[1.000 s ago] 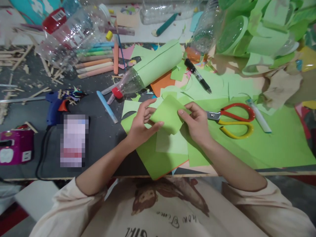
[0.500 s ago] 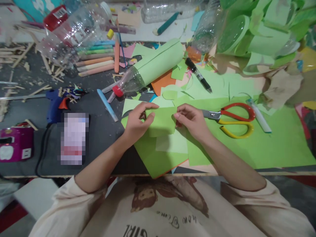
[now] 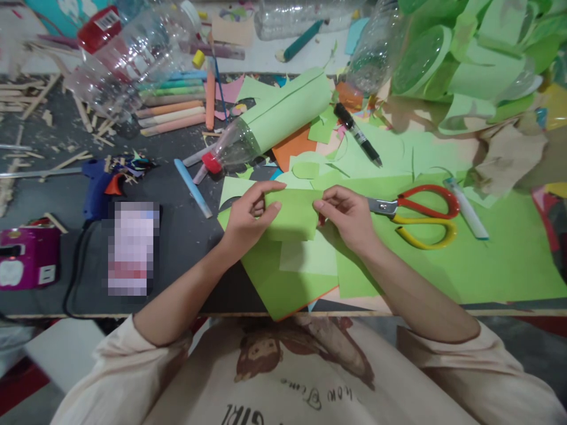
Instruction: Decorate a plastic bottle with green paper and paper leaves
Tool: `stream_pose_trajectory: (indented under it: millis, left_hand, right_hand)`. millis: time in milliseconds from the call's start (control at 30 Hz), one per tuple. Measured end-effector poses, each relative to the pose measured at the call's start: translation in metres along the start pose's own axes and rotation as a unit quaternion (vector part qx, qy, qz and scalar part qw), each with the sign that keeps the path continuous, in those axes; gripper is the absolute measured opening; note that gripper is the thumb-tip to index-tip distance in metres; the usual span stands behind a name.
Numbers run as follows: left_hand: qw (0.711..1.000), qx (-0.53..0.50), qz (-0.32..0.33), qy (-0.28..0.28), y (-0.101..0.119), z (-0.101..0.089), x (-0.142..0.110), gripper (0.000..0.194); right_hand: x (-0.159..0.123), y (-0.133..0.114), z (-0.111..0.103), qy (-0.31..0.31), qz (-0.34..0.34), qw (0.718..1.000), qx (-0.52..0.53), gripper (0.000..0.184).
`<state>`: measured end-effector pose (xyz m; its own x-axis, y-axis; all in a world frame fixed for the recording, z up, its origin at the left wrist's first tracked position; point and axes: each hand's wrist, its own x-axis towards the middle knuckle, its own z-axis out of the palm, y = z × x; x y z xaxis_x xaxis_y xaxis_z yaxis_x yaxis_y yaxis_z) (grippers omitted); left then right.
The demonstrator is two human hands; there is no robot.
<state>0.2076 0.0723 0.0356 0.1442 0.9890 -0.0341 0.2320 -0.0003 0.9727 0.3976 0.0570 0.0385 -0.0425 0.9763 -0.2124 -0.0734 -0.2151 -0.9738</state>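
A small green paper piece is held up between my two hands, over larger sheets of green paper. My left hand grips its left side, the index finger along the top edge and the thumb on the face. The fingertips of my right hand pinch its right edge. Just right of that hand lie scissors with one red and one yellow handle, blades partly hidden by my hand. Under the piece, a pale green paper square shows on the sheets.
Behind my hands lies a plastic bottle wrapped in green paper, with a black marker beside it. To the left are a blue glue gun, a blurred phone and a purple box. Cut green paper heaps at the back right.
Almost nothing differs. The paper piece is slightly more level along its top edge, and my right hand has shifted a touch to the right.
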Motion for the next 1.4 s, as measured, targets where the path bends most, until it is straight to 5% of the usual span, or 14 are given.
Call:
stream_pose_trajectory:
  millis: [800,1400]
  left_hand:
    - [0.994,0.049,0.096,-0.021,-0.0069,-0.0018,0.0021,0.02]
    - [0.998,0.023,0.044,-0.034,-0.0078,-0.0015,0.0017,0.021]
  right_hand:
    - [0.0005,0.0003,-0.0022,-0.021,-0.002,1.0,0.017,0.033]
    - [0.0015,0.0002,-0.0033,-0.017,0.002,1.0,0.004,0.028]
